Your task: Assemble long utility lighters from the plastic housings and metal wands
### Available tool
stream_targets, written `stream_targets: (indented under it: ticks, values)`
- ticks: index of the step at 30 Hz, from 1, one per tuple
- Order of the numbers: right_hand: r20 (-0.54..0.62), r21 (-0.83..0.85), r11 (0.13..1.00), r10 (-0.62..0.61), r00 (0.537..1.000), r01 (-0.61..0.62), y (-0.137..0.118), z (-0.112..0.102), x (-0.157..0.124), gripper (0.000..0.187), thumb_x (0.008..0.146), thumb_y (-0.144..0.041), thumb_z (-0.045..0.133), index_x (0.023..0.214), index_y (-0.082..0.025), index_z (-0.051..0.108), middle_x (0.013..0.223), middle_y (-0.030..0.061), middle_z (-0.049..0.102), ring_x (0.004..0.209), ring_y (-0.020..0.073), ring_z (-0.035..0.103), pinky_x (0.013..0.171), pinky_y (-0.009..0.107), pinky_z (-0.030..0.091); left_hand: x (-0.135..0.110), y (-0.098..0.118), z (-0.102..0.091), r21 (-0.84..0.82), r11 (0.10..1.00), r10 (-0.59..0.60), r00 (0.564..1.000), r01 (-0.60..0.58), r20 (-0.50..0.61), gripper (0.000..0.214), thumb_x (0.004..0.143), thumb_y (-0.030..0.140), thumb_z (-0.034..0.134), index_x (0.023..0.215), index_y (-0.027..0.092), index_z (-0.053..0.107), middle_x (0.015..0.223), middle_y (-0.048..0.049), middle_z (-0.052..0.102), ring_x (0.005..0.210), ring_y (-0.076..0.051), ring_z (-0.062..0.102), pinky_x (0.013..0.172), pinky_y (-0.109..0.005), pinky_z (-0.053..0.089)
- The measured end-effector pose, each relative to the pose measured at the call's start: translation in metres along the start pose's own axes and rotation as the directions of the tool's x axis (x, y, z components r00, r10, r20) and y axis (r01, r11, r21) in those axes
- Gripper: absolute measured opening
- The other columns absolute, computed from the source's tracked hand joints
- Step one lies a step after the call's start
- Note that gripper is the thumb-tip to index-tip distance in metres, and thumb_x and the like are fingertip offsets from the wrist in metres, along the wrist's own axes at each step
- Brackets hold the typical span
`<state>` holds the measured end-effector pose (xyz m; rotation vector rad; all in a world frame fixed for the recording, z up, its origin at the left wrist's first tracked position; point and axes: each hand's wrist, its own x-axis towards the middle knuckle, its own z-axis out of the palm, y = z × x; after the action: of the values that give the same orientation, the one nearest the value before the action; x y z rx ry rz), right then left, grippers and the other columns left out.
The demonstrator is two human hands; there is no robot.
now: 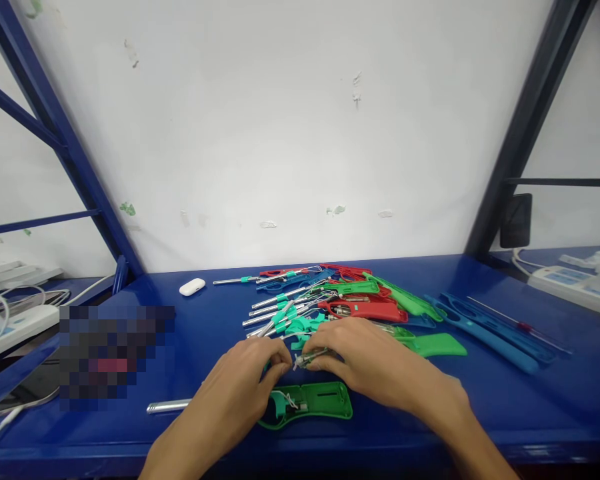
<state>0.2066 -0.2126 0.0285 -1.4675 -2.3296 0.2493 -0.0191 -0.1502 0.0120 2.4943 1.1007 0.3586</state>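
Green plastic: an open lighter-handle half lies hollow side up on the blue tabletop, near the front edge, just below the hands. Inside it, a teal trigger piece and loose white wires. Silver tube juts out on the other side of the left wrist; the joint is hidden.

Right hand pinches a small clear-and-metal fitting between thumb and fingers. Left hand curled narrow beside it, thumb and index nearly meeting; cannot tell if anything is between them.

On handling, my judgement: hold the fitting by its body, leave its pale tip free, and let the left fingertips do the fine adjusting. Light pressure; a part this small could spring away. Working low over the table seems wise. Keep the wrists off the shell, since a nudge might unseat the trigger or snag a wire. The heap of silver tubes and red handle shells sits close behind; elbow room is tight.
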Motion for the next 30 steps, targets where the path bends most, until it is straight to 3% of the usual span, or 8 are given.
stream_targets:
  ticks: [14,30]
  values:
    - [0.005,-0.041,0.999,-0.013,1.000,0.013,-0.0021,0.0013,0.0016,0.013,0.105,-0.026,0.065,0.100,-0.024,0.077,0.092,0.0029,0.078,0.089,0.0220,0.072,0.072,0.030,0.043,-0.0001,-0.0009,0.0003,0.010,1.000,0.022,1.000,-0.022,-0.006,0.021,0.103,0.026,0.049,0.100,0.027,0.070,0.106,0.0000,0.075,0.101,-0.023,0.066,0.089,-0.035,0.044]
    - [0.012,-0.060,0.998,0.010,1.000,-0.010,-0.0082,0.0006,0.0048,0.019,0.101,-0.020,0.070,0.082,-0.022,0.070,0.081,-0.0019,0.077,0.074,0.0176,0.068,0.062,0.029,0.035,0.0018,-0.0063,0.0076,0.054,0.997,0.063,0.998,-0.062,-0.014,0.022,0.103,0.023,0.048,0.098,0.025,0.069,0.101,-0.0022,0.073,0.094,-0.023,0.063,0.085,-0.035,0.044]
